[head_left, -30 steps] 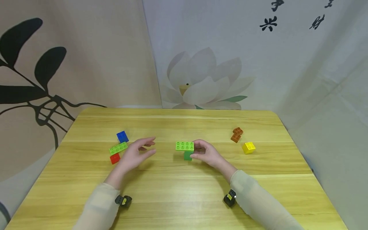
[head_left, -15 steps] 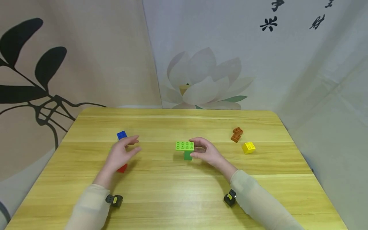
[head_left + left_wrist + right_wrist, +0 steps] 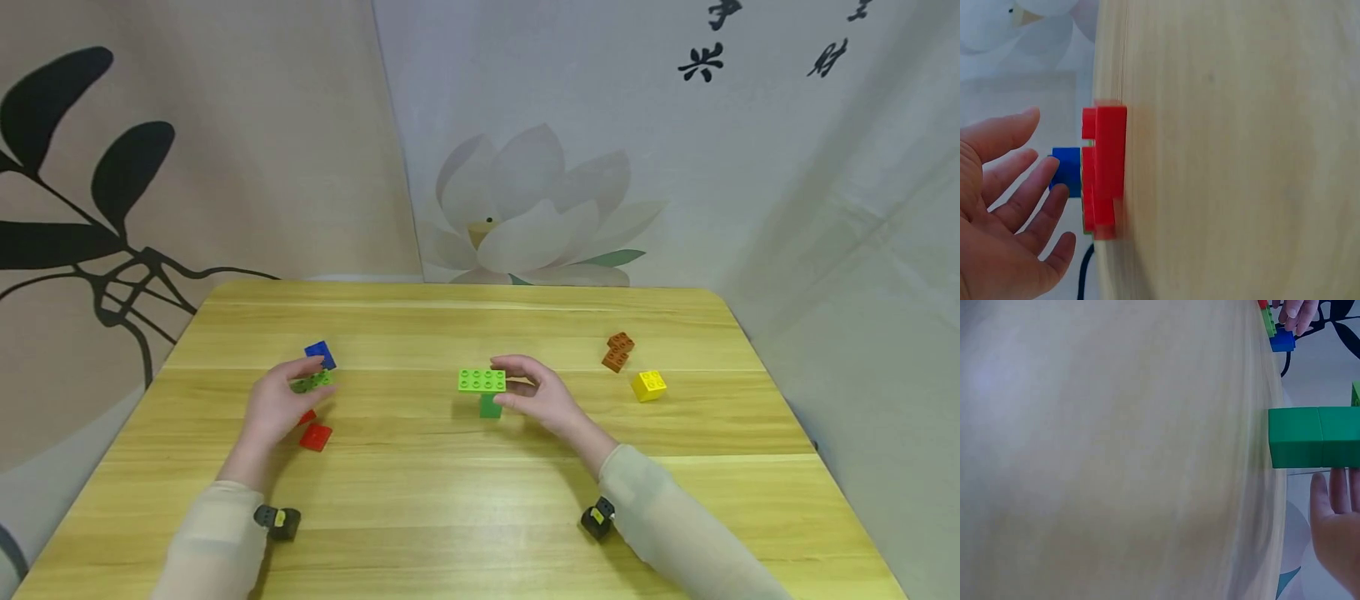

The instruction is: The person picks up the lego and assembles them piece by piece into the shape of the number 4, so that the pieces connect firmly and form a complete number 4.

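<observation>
With left hand [image 3: 277,402] spread wide about a lime brick [image 3: 313,382]; with right hand [image 3: 542,396] cupped at the stack [image 3: 491,406] just left of it, grip impossible to tell. At right wrist, two green bricks [image 3: 1297,439]; overhead, a lime top [image 3: 482,381]. At left wrist, red bricks [image 3: 1110,153] nearly masking the lime brick. Between hands, broad table [image 3: 401,400]; far edge [image 3: 360,285] beyond both.

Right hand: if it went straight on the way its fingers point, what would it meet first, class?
The right hand would likely meet the green stack directly beside it; whether they touch is unclear.
</observation>
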The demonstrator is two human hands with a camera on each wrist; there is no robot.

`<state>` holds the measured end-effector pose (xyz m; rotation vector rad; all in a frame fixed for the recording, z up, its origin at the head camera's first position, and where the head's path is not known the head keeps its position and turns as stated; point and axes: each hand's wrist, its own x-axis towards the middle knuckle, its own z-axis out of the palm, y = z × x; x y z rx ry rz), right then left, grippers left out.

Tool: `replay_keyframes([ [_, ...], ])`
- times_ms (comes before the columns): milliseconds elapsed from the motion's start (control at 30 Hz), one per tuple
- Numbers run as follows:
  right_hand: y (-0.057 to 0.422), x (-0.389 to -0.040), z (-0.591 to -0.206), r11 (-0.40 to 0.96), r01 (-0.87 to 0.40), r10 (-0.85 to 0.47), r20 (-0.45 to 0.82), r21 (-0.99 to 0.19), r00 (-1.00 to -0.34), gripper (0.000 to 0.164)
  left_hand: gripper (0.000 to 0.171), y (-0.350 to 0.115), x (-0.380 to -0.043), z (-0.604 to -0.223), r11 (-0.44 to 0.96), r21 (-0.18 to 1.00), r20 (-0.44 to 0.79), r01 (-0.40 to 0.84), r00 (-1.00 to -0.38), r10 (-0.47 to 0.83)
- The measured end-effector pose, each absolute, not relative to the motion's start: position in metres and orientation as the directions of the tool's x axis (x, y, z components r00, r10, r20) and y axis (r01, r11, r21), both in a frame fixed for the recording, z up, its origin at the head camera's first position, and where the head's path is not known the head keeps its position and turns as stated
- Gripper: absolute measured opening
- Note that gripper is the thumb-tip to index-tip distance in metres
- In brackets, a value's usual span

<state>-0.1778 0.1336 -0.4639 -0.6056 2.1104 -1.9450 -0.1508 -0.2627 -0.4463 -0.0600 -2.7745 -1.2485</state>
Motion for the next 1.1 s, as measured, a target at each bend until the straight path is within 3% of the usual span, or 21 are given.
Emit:
replay_keyframes([
  [400,0.131,-0.175,-0.463,0.064,-0.147,-0.402,0.109,-0.987,-0.909,0.051,0.050,-0.281,-0.153,-0.451,0.692,0.722,0.024,-0.018,-0.998,-0.051],
  [633,0.129,-0.173,-0.458,0.095,-0.126,-0.379,0.081,-0.987,-0.922,0.039,0.054,-0.285,-0.157,-0.455,0.700,0.714,-0.025,-0.035,-0.999,-0.025],
  [1100,0.128,-0.175,-0.464,0.118,-0.142,-0.377,0.088,-0.983,-0.922,0.037,0.056,-0.293,-0.165,-0.464,0.664,0.743,-0.109,-0.086,-0.994,-0.007],
])
